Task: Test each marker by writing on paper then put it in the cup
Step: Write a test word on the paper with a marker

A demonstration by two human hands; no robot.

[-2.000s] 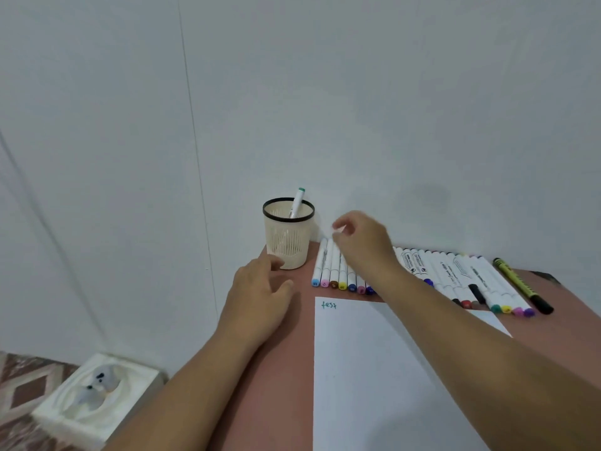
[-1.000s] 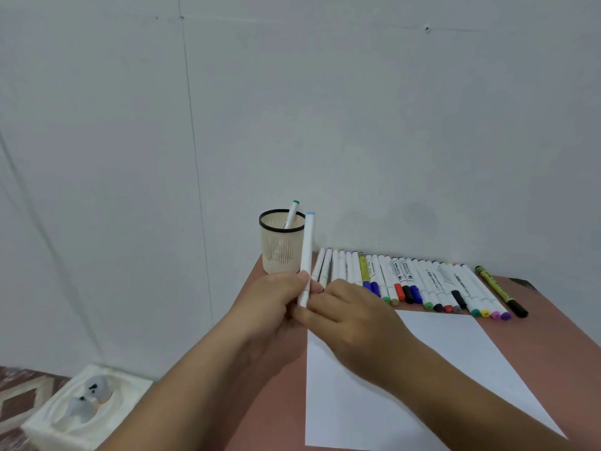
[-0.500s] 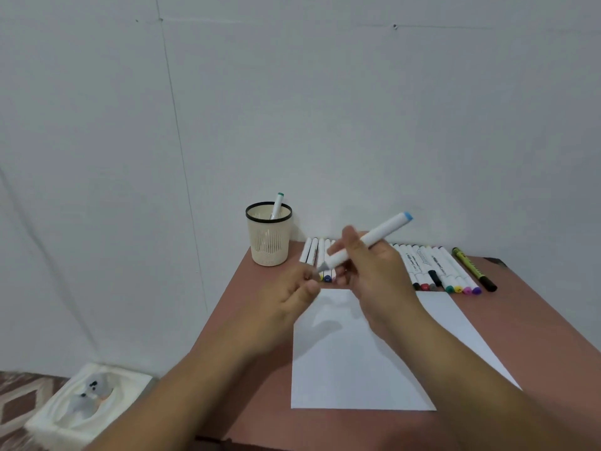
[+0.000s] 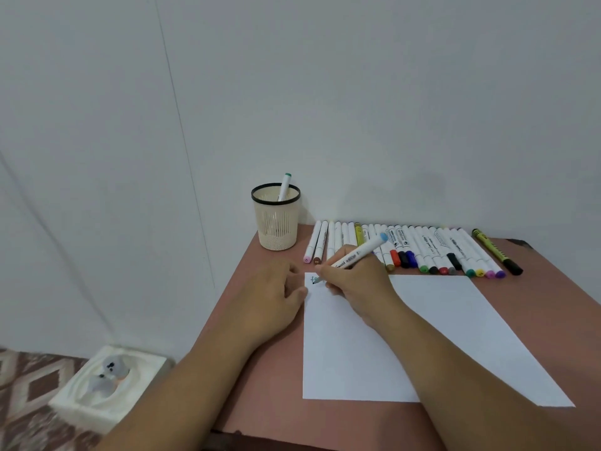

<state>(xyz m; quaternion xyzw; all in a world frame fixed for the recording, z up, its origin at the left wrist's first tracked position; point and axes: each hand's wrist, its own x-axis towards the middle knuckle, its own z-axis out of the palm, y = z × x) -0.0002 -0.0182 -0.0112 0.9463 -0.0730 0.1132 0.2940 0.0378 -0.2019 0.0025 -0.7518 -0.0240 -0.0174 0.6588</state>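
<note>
Light: was soft, even, fairly bright.
Shadows: lay faint on the wall [image 4: 357,109].
Edges: were bent by wide-angle distortion.
Focus: was slightly soft.

Open tabletop [image 4: 279,346] left of the paper [image 4: 406,336]. Blocked behind by marker row [image 4: 422,252] and cup [image 4: 277,222] against the wall [image 4: 357,109].

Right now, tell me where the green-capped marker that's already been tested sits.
In the head view, the green-capped marker stands tilted inside the cup, at the table's far left corner, left of the marker row.
</note>
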